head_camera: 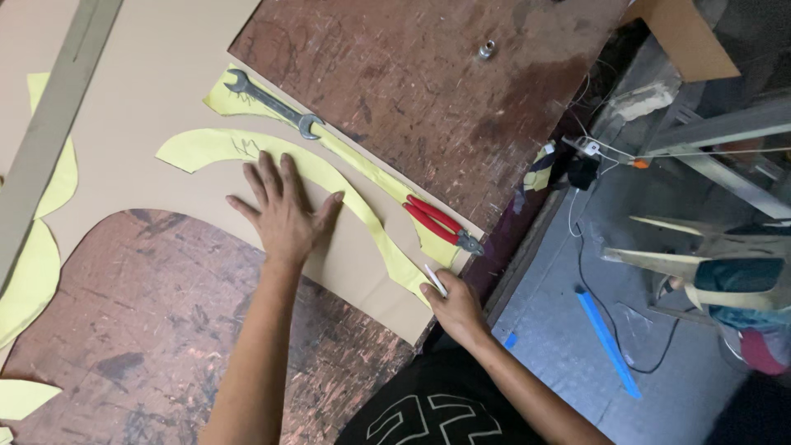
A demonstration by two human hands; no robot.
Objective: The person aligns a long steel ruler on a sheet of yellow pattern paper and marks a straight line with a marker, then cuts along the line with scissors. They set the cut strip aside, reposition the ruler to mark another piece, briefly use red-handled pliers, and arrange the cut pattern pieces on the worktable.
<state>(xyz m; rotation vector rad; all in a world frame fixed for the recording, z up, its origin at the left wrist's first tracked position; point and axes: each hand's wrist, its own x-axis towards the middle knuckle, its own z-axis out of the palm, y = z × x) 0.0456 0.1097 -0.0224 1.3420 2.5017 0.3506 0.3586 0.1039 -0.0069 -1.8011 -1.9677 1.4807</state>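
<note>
While the left hand (284,213) lies flat w/ fingers spread wide, palm down, it pins a curved yellow paper template (329,177) onto a tan cardboard sheet (148,107) on the worn brown tabletop (428,74). It grips nothing, just presses. The right hand (453,306) is closed around a thin white marking stick (435,279), prob. chalk or a pencil, can't tell which; its tip sits at the lower right end of the template, right at the cardboard's edge.

Key relation: the template's long axis sweeps as an arc from upper left, past the left hand's fingertips, down to lower right where the stick touches. So the strip runs up and left, away from the right hand, and the right hand is the nearer one to that lower end; the left hand sits about mid-arc, on the inner side of the curve.

A second yellow strip (375,177) lies just beyond, roughly parallel, held by a grey open-end wrench (273,105) at its upper end and red-handled pliers (438,222) at its lower end. Pliers are near the right hand but not touching it. More yellow cut pieces (33,272) lie at the far left of the tabletop, and a small metal nut (486,49) sits well apart at the top. Off the edge, a blue strip (608,342) lies on the floor.
</note>
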